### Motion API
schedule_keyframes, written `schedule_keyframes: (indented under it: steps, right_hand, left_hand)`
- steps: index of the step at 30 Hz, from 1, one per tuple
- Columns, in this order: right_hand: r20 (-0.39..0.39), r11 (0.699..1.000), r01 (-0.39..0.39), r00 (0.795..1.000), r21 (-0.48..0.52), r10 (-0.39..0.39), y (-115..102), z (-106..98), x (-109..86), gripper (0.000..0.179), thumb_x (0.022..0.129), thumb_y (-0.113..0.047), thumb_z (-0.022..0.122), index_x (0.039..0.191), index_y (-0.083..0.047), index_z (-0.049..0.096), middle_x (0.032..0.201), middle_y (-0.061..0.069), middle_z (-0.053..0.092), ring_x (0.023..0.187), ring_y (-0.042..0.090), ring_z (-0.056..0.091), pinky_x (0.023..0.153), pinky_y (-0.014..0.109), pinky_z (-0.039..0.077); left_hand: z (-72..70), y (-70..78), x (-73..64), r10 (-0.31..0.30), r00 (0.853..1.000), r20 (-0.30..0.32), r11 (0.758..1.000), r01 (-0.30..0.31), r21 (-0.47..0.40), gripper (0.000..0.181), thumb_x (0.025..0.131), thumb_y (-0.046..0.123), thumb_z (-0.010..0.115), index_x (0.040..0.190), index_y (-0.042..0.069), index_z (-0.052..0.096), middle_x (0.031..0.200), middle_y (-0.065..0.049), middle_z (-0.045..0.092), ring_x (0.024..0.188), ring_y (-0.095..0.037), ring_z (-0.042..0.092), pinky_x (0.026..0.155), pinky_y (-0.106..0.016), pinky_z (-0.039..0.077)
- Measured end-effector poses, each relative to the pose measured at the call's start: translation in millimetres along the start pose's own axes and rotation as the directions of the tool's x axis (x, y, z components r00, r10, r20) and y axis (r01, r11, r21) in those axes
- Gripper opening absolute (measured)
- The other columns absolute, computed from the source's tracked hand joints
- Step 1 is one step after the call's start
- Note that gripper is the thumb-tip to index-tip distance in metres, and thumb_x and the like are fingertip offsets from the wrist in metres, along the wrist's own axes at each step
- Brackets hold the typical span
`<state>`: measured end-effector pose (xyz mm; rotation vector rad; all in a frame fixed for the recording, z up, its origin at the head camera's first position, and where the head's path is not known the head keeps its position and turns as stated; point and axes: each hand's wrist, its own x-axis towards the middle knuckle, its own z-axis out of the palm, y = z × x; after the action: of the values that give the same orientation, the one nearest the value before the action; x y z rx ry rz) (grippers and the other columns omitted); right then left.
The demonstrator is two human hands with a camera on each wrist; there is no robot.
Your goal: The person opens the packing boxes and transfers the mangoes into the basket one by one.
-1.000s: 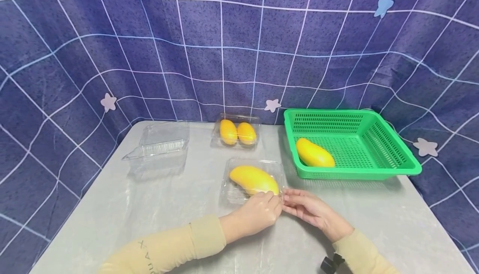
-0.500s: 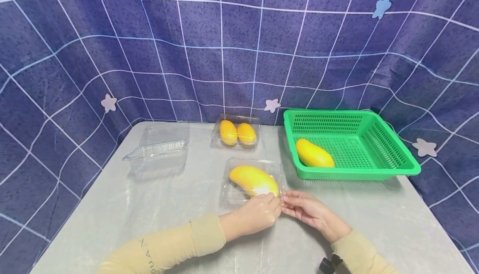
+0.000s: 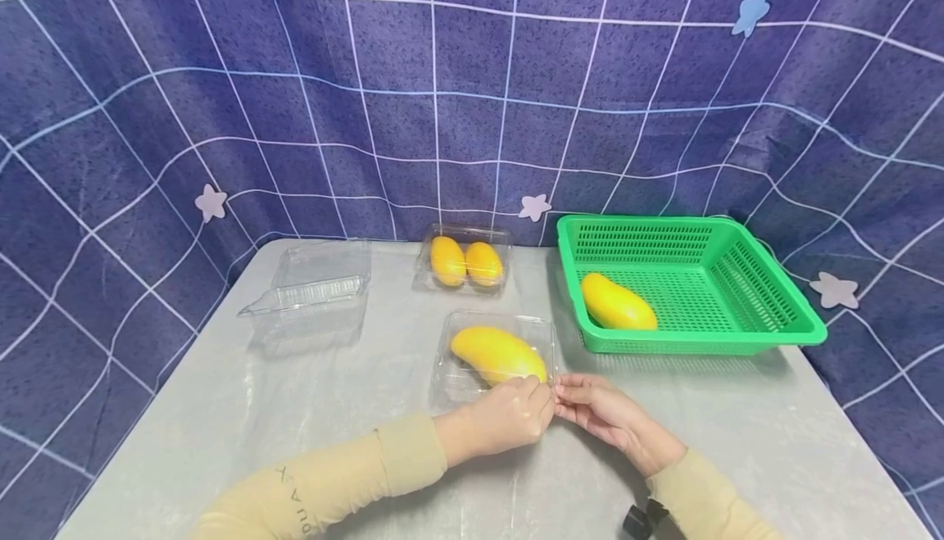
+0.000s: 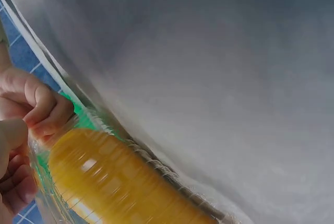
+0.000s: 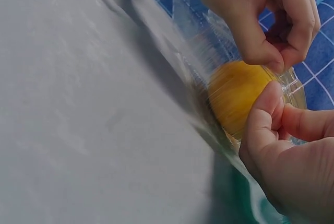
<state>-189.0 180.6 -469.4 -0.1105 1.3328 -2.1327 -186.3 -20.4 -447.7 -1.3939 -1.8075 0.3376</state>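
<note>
A clear plastic clamshell box [image 3: 542, 328] with one yellow mango [image 3: 490, 350] inside stands on the table in the head view. My left hand [image 3: 512, 415] pinches the box's near edge close to its right corner, thumb against curled fingers. At that same corner, the fingertips of my right hand [image 3: 612, 419] pinch the rim. Both hands nearly meet in the right wrist view, with the mango [image 5: 235, 98] behind the plastic. The left wrist view shows the mango [image 4: 120, 182] under the ribbed plastic. Whether the lid's edge is fastened cannot be seen.
A green basket [image 3: 701, 342] at the back right holds one mango [image 3: 618, 302]. Behind the box, a clamshell [image 3: 472, 233] contains two yellow fruits [image 3: 448, 261]. Another clear clamshell [image 3: 317, 292], its lid raised, lies at the left. A patterned blue curtain [image 3: 472, 130] borders the table.
Hardly anything differs. Both hands stay at the box's near right corner, and the whole head view has shifted very slightly.
</note>
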Motion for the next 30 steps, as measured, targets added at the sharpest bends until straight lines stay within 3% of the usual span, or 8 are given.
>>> schedule_keyframes:
  steps: [11, 19, 30]
  right_hand:
    - [-0.009, 0.999, 0.011, 1.0, -0.039, -0.011, -1.5, 1.4, 0.6, 0.018, 0.094, 0.007, 0.041, 0.099, 0.0, 0.056, 0.093, 0.004, 0.063, 0.085, 0.01, 0.061, 0.082, 0.021, 0.054]
    - [-0.025, 0.999, 0.01, 1.0, -0.049, -0.011, -1.3, 1.1, 2.5, 0.017, 0.092, 0.007, 0.043, 0.098, 0.0, 0.058, 0.092, 0.004, 0.064, 0.083, 0.011, 0.061, 0.081, 0.021, 0.054]
    - [-0.039, 0.998, 0.009, 0.999, -0.069, -0.012, -1.8, 3.3, 2.7, 0.015, 0.091, 0.008, 0.043, 0.096, 0.0, 0.056, 0.089, 0.004, 0.062, 0.081, 0.011, 0.061, 0.08, 0.021, 0.054]
  left_hand:
    - [0.1, 1.5, 0.6, -0.031, 0.999, -0.028, 0.999, 0.031, 0.022, 0.029, 0.09, 0.005, 0.04, 0.088, 0.007, 0.069, 0.078, 0.0, 0.064, 0.067, -0.011, 0.052, 0.053, -0.017, 0.044]
    - [2.2, 2.2, 0.4, -0.042, 0.994, -0.099, 0.998, 0.047, 0.047, 0.036, 0.091, 0.001, 0.033, 0.083, 0.007, 0.067, 0.072, 0.0, 0.059, 0.063, -0.011, 0.049, 0.051, -0.017, 0.041]
    - [5.4, 4.2, -1.1, -0.044, 0.992, -0.122, 0.996, 0.053, 0.071, 0.039, 0.091, -0.001, 0.029, 0.08, 0.009, 0.065, 0.07, 0.0, 0.057, 0.062, -0.011, 0.048, 0.05, -0.019, 0.038]
